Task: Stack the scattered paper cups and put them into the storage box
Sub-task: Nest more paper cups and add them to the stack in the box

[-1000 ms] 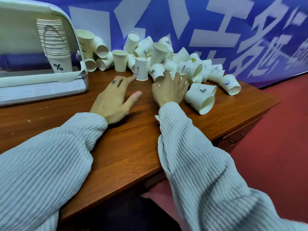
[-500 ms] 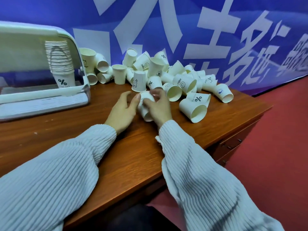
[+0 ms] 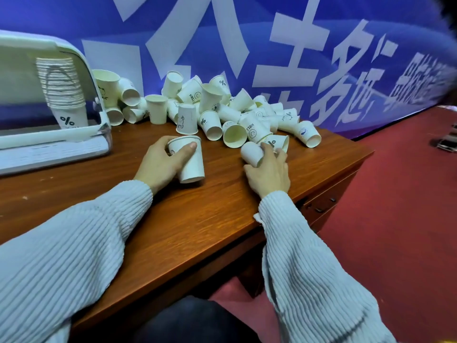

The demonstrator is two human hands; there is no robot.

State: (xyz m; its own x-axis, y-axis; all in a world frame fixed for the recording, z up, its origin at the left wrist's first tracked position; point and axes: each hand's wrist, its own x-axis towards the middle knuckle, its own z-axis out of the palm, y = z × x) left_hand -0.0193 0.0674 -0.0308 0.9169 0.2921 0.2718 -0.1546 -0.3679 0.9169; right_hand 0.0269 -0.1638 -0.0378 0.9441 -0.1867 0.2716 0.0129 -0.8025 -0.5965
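Note:
A heap of white paper cups [image 3: 222, 115] lies scattered at the back of the wooden desk [image 3: 173, 219]. My left hand [image 3: 163, 164] grips one upright paper cup [image 3: 190, 162], apparently a short nested stack, its base resting on the desk. My right hand [image 3: 268, 173] closes on a cup lying on its side [image 3: 252, 154] at the heap's near edge. The storage box [image 3: 49, 144], clear with a raised white lid, stands at the far left and holds a tall stack of cups [image 3: 65, 95].
The desk's right edge [image 3: 346, 174] drops to a red carpet, with drawers below it. A blue banner with white characters [image 3: 272, 45] backs the desk. A dark object [image 3: 447, 142] lies on the floor at far right.
Both hands were together on one cup; now the left hand keeps that cup upright while the right hand has moved right and taken hold of a cup lying on its side.

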